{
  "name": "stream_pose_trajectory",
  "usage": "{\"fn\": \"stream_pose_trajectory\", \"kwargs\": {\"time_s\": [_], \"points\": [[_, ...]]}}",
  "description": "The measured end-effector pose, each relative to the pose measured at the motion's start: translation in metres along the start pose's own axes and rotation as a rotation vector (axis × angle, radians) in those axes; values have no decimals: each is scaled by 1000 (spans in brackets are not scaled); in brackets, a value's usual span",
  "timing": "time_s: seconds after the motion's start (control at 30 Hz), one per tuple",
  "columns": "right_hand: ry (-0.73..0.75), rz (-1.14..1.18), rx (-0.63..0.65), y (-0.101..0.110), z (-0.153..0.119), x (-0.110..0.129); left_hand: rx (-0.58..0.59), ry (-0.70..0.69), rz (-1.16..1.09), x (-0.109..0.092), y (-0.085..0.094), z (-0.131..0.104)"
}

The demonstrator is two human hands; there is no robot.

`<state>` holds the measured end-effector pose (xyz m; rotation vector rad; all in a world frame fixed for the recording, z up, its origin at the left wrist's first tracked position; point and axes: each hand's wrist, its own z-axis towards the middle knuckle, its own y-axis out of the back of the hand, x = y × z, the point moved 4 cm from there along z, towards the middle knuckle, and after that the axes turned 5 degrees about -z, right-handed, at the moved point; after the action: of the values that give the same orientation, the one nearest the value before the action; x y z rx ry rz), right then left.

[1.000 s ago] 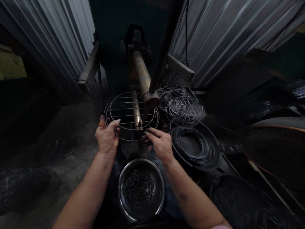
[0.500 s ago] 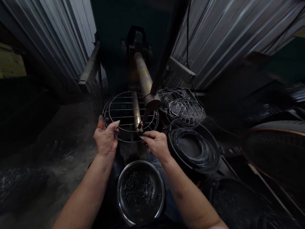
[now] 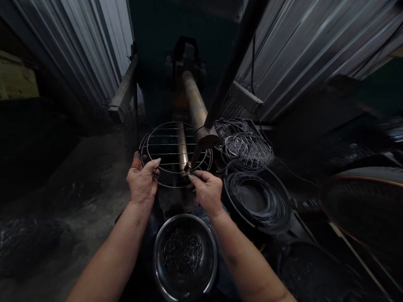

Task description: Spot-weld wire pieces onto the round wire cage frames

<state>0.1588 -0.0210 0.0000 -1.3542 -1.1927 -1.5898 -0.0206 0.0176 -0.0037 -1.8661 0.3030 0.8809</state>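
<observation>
A: What is seen at the left?

B: A corrugated metal panel (image 3: pixel 82 50) is seen at the back. Nearer, the rim of a round wire rack (image 3: pixel 171 144) is gripped by the left hand (image 3: pixel 141 180), its thumb laid over the wire.

A: Where is the rack held?

B: Out in front of the body, tilted, with its bars crossed from below by a brass-coloured rod (image 3: pixel 182 153).

A: Is anything placed lower down?

B: A steel bowl (image 3: pixel 185 285), in which bent wire pieces (image 3: pixel 192 251) are gathered.

A: And further right?

B: A thick metal cylinder (image 3: pixel 198 102) is seen above the rod. The right hand (image 3: pixel 208 191) is placed by the rack's near rim, fingertips close to the rod's end; whether anything is pinched cannot be told.

A: And past that hand?

B: Tangled wire rings (image 3: pixel 247 149) are heaped, and nearer, a coil of wire (image 3: pixel 272 205) is contained in a black basin (image 3: pixel 288 205).
</observation>
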Motion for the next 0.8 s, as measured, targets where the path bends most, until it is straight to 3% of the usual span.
{"fn": "stream_pose_trajectory", "kwargs": {"time_s": [0.63, 0.8], "points": [[11, 12, -29, -5, 9, 3, -37, 42, 33, 7, 0, 13], [11, -57, 67, 2, 8, 4, -83, 41, 49, 6, -2, 13]]}}
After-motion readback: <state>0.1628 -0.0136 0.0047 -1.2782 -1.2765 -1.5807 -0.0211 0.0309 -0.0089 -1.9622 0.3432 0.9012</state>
